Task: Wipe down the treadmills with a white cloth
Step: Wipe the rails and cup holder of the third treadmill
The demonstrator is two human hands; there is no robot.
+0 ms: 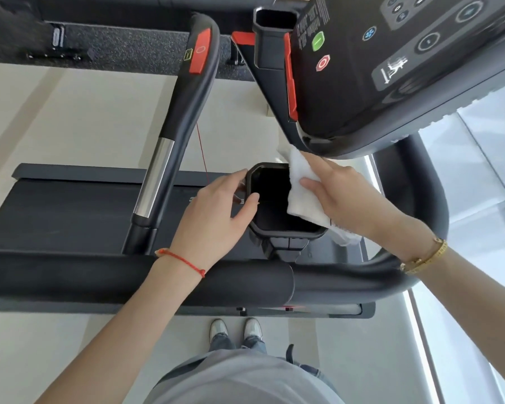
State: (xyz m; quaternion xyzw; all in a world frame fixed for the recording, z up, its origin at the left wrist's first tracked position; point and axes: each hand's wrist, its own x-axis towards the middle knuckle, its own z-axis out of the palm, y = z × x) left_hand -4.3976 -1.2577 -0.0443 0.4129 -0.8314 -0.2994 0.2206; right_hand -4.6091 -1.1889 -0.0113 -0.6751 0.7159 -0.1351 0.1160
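While the left hand (216, 211) braces the cup holder (283, 199), thumb hooked over its near-left rim and fingers curled round the outside wall, the right hand (344, 196) presses the cloth (302, 188) against the holder's right rim, just below the console (391, 68). That right grip is a pinch: thumb on top of the folded cloth, fingers behind it, with a loose tail hanging past the rim toward the wrist.

To do this step well, I would judge it best to keep the left hand steady, so the holder does not flex, and to run the cloth round the whole rim before dipping inside, where the dark well hides any dirt. Gathering in the trailing tail should give firmer pressure. The handrail (169, 135), its red button (200, 51) and the front bar (129, 275) seem sensible next surfaces.
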